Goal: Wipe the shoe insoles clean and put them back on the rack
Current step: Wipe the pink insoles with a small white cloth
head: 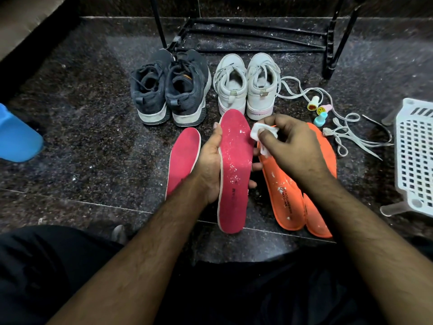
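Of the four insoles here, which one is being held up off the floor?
The pink insole gripped by the left hand. The other pink insole and both orange insoles lie on the floor.

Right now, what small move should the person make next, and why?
Probably bring the right hand and its white wipe onto the pink insole held in the left hand and rub toward the heel: white specks still cover it, and the wipe sits just beside its edge.
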`<action>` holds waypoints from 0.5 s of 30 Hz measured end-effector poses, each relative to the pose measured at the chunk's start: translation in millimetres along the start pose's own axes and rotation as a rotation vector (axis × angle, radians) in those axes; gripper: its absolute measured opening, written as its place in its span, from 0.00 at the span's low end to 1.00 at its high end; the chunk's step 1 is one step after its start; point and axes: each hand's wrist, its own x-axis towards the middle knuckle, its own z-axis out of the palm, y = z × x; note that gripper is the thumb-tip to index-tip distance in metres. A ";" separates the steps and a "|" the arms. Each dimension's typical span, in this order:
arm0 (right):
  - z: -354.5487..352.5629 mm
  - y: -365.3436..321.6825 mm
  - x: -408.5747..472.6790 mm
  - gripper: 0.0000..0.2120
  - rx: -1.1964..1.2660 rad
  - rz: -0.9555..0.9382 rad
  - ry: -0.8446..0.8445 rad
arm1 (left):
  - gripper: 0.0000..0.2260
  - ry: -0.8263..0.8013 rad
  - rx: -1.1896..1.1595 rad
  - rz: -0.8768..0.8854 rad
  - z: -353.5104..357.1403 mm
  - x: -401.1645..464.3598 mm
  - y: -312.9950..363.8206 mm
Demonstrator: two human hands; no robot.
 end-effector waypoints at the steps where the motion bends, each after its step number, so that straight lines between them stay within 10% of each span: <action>1: 0.6 1.3 0.7 0.06 0.000 0.001 0.010 | 0.37 -0.001 -0.002 -0.007 -0.2 0.3 0.0; 15: 9.1 2.3 -3.9 0.09 -0.294 -0.214 -0.204 | 0.41 -0.072 -0.098 -0.011 0.1 1.2 -1.8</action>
